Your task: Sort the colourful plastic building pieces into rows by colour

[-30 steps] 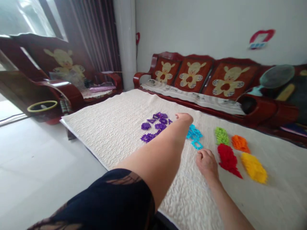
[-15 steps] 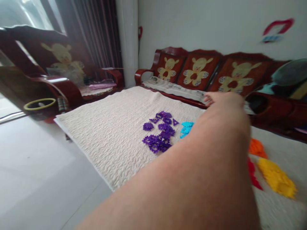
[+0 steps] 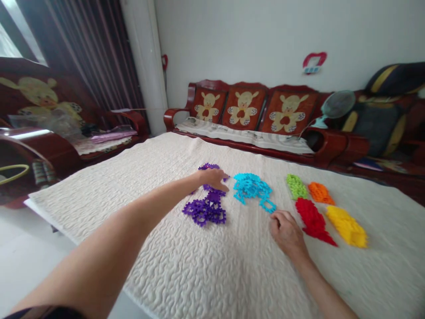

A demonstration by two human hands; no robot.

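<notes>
Purple toothed pieces lie in a loose pile on the cream quilted cover. My left hand is over the upper part of that pile, its fingers apart and pointing right. To the right sits a heap of light blue pieces. My right hand has its fingers closed at the lower edge of a blue piece beside this heap. Farther right are green, orange, red and yellow pieces, grouped by colour.
Behind the covered surface stands a red-brown wooden sofa with bear-patterned cushions. A wooden armchair is at the left. A small fan and a dark backpack-like object are at the back right.
The view has shifted right. My left arm, stretched far across before, has drawn back to the purple pile. My right hand now shows at a blue piece, and the green pieces are visible.
</notes>
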